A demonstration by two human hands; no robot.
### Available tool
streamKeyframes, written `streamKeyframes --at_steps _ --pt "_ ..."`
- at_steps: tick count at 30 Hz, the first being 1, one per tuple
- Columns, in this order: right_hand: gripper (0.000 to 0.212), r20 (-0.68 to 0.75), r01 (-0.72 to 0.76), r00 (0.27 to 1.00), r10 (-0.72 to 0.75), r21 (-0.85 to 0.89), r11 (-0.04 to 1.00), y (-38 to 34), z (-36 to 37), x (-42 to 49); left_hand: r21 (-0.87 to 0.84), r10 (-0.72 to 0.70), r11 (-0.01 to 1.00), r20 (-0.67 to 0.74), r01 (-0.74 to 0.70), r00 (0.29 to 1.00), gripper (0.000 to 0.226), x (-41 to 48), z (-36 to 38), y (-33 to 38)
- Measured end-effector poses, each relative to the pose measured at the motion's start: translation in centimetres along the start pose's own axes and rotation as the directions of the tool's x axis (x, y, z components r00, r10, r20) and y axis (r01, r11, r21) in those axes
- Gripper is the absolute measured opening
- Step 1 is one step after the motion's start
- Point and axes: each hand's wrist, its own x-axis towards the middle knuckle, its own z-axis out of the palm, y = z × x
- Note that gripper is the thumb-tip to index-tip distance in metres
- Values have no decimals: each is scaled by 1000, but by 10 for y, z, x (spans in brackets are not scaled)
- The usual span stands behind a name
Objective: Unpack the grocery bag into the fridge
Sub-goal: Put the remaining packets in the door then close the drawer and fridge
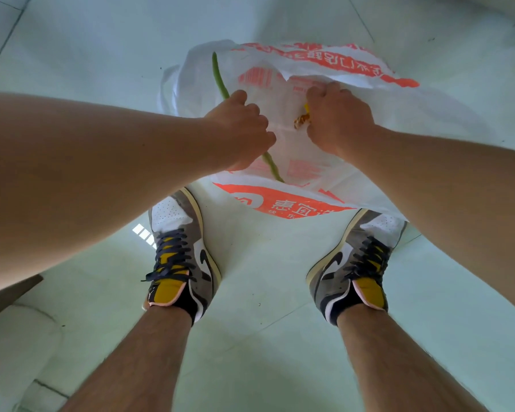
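Low-top sneakers and black socks, arms and legs bare.
Left sneaker [181, 248] and right sneaker [354, 263] matching: grey-brown panels, white perforated toes, black swooshes, navy laces, yellow tongues, pink collar lining; left hand [244, 127] and right hand [338, 121] bare.

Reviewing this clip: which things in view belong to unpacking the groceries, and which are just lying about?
Part of the job:
- grocery bag, on the floor
- long green vegetable, gripped by the left hand
- yellow-brown item, gripped by the right hand

Just there:
- sneakers
- tiled floor
- dark wooden edge

The fridge is not in view.
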Motion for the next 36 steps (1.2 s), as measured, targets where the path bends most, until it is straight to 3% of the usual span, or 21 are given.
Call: streamKeyframes --at_steps 7,11,13,18,21,26,31,36 --pt "34 30 13 999 -18 163 987 7 -27 -25 -35 -84 996 51 85 995 36 -17 -40 9" --pt "13 87 -77 995 48 369 926 5 -78 -47 -46 -128 991 -24 127 991 35 -38 -87 13" --pt "8 91 -94 994 64 387 917 5 -109 -56 -36 -140 990 -54 138 989 32 -47 -112 12" --pt "17 259 -158 965 46 431 888 1 -181 -76 -83 -193 978 -16 191 981 26 -71 -167 4" --pt "24 280 -194 958 61 478 856 -1 -216 -96 -106 -227 968 38 229 973 25 -91 -191 -3" --pt "29 222 -149 974 56 431 890 -1 -268 -143 -195 -308 930 54 312 950 27 -145 -222 -18" --pt "30 181 -146 980 78 404 903 -4 -325 -195 -391 -463 792 117 469 879 20 -209 -255 -43" --pt "35 129 -113 990 65 413 904 -16 -405 -248 -435 -541 714 156 549 827 22 -276 -320 -65"
